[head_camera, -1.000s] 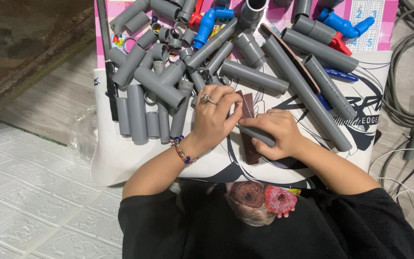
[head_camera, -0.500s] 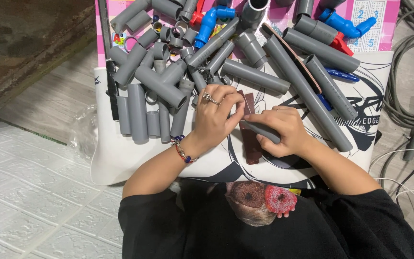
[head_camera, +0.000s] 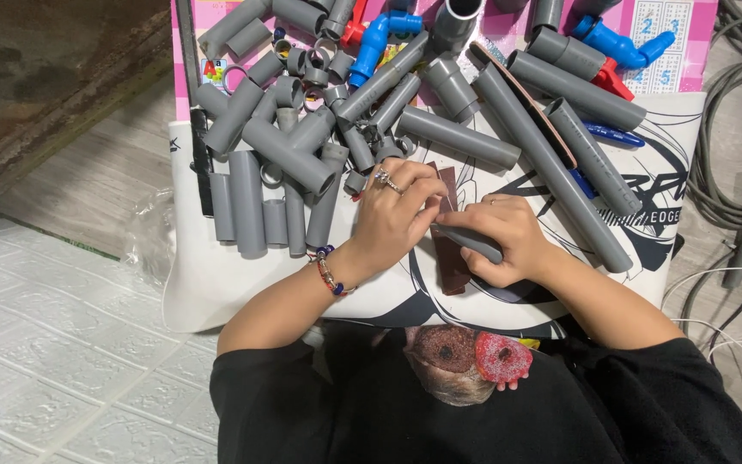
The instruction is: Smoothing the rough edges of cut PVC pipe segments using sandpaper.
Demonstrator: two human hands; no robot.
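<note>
Right hand (head_camera: 508, 236): fingers curled around a short grey pipe (head_camera: 467, 242), held lying across a brown strip (head_camera: 450, 249).

Left hand (head_camera: 397, 219): ring on one finger, bead bracelet (head_camera: 328, 271) at the wrist; fingertips pinched at the pipe's left end, over the strip. Whether it grips the pipe or only steadies it cannot be told.

Brown strip: flat, narrow, lying lengthwise on the white mat (head_camera: 208, 292), partly covered by both hands.

Surroundings:
- Row of short grey pipe pieces (head_camera: 259, 210) side by side, just left of the left hand.
- Heap of grey pipe offcuts and small rings (head_camera: 319, 77) above the hands, overlapping one another.
- Long grey pipes (head_camera: 551, 167) slanting to the right of the right hand, with a thin brown-edged file (head_camera: 530, 107) lying along one.
- Blue fittings (head_camera: 375, 39) and (head_camera: 620, 43), with red parts beside them, at the top.
- Blue pen (head_camera: 611, 135) between the long pipes.
- Clear plastic bag (head_camera: 143, 236) at the mat's left edge.

Surface: white printed mat over a pink sheet (head_camera: 680, 34), on a pale tiled floor (head_camera: 62, 344). Grey cables (head_camera: 732, 120) coil at right. Dark rough wall (head_camera: 36, 77) upper left.
</note>
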